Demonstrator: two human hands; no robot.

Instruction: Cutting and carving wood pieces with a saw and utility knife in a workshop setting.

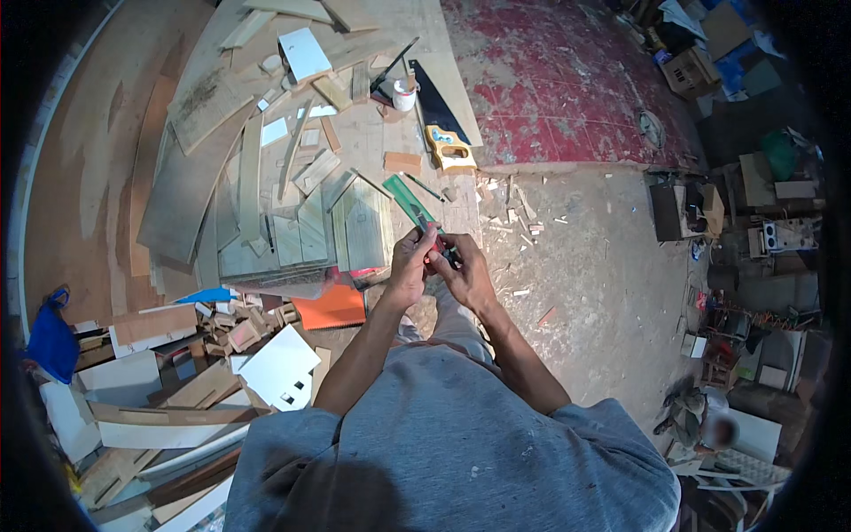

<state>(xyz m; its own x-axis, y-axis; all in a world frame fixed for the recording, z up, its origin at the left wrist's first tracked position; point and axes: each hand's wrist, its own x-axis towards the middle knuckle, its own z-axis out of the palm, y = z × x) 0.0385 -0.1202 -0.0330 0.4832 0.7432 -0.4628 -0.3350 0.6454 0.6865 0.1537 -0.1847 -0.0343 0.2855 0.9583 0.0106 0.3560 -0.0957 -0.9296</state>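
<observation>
A brown cardboard box [690, 69] sits at the upper right among clutter, with a blue package [732, 71] just beside it.

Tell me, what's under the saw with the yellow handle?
The saw lies on a pale wooden board strewn with offcuts. Its dark blade hides the wood right beneath it, so nothing there can be seen. A small white cup stands beside the blade.
</observation>
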